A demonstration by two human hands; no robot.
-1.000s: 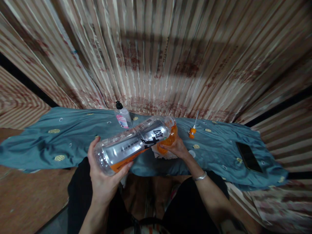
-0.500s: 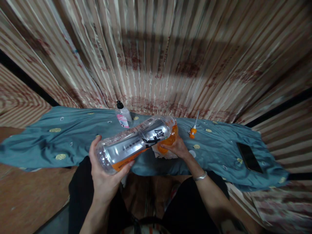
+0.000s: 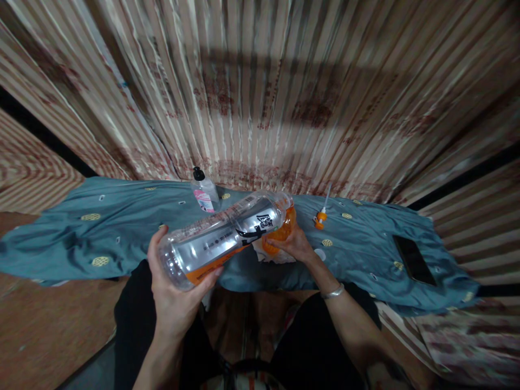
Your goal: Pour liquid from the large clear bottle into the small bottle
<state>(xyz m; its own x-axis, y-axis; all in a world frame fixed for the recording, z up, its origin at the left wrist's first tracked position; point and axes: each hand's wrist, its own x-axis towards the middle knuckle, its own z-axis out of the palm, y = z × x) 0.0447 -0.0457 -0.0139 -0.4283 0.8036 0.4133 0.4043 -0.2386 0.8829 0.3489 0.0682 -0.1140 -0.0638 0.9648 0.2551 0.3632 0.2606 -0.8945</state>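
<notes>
A large clear plastic drink bottle (image 3: pixel 227 235) with a silver and orange label lies tilted across the middle, its neck toward the right. My left hand (image 3: pixel 174 287) is wrapped around its base. My right hand (image 3: pixel 298 244) grips a smaller orange bottle (image 3: pixel 284 230), and the big bottle's neck is over the top of it. Where the two mouths meet is partly hidden. Under the orange bottle lies crumpled white tissue (image 3: pixel 274 256). An orange pump head (image 3: pixel 320 219) with a clear tube rests on the cloth beyond my right hand.
A clear bottle (image 3: pixel 205 194) with a black cap and pink label stands at the back left. A black phone (image 3: pixel 414 260) lies at the right. A round white cap-like disc (image 3: pixel 320 254) is beside my right wrist. Teal patterned cloth (image 3: pixel 130 233) covers the narrow table; a striped curtain (image 3: pixel 252 97) hangs behind.
Almost nothing differs. Both hands and the two bottles keep the same pose, and the whole view has shifted only slightly.
</notes>
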